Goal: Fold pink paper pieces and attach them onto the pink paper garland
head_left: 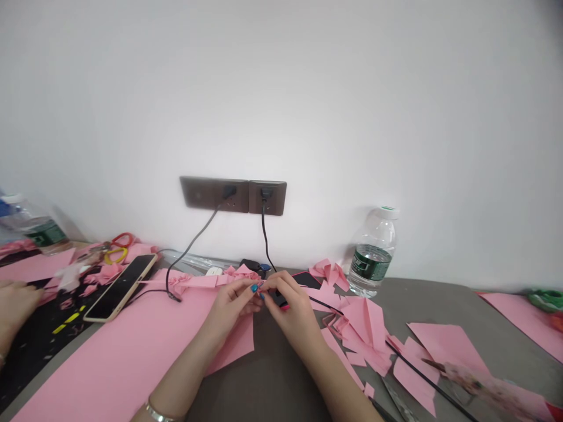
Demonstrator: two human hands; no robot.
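Observation:
My left hand (235, 302) and my right hand (288, 299) meet at the middle of the view, with blue-painted nails. Fingertips of both are pinched together on a small pink piece (260, 287), mostly hidden between them. A large pink paper sheet (132, 351) lies under and to the left of my left forearm. Folded pink strips (193, 282) rest along its far edge. Beside my right hand are crumpled and folded pink papers (363, 325).
A water bottle (373, 252) stands against the wall. A phone (121, 288), scissors (118, 253) and another bottle (41, 231) are at the left, near another person's hand (17, 305). Black cables (426, 378) run from the outlets (233, 195) and across the right side.

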